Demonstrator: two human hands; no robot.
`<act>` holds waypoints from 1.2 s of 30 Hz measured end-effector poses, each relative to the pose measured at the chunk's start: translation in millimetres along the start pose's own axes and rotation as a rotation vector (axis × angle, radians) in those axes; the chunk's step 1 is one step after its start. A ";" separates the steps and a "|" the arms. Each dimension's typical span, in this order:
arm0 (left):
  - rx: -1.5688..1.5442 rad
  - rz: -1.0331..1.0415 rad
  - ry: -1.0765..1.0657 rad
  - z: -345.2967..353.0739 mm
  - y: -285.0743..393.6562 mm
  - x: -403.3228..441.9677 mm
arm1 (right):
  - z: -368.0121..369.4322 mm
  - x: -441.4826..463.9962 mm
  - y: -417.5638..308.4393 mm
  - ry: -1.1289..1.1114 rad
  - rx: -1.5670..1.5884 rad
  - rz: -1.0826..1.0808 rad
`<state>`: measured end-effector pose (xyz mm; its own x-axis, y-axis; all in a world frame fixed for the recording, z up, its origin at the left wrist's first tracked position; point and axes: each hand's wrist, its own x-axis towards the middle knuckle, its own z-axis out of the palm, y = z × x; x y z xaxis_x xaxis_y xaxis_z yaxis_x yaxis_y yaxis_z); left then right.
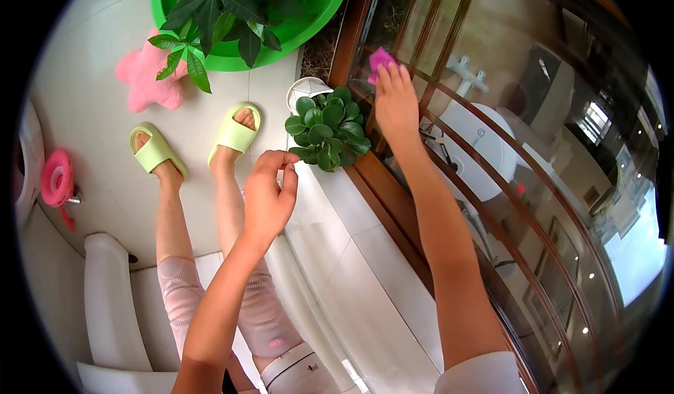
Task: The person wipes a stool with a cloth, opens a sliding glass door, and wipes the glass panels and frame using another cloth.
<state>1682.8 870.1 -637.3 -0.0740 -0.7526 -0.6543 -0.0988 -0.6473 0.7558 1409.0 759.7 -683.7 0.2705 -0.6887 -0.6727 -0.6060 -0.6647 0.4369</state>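
A magenta cloth lies under the fingertips of my right hand, pressed against the dark, wood-framed window glass. The right fingers are stretched out over the cloth. My left hand hangs in front of me with its fingers loosely curled and the thumb a little apart, and I see nothing in it. Its fingertips are close to the leaves of a round-leaved potted plant; whether they touch a leaf I cannot tell. The plant's white pot shows in part behind the leaves.
A white tiled ledge runs below the window's wooden frame. On the floor are a large green tub with a leafy plant and a pink star cushion. A pink ring-shaped object is at the left. The glass reflects a washbasin.
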 end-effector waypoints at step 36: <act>0.448 0.040 -0.574 66.1 -104.0 214.2 | -86.4 -137.3 -330.0 0.275 2.078 1.310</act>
<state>1611.7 784.1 -857.8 -0.5825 -0.5131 -0.6303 -0.4728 -0.4169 0.7763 1636.5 1048.6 -683.9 -0.7143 -0.4480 -0.5376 -0.0515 0.7998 -0.5980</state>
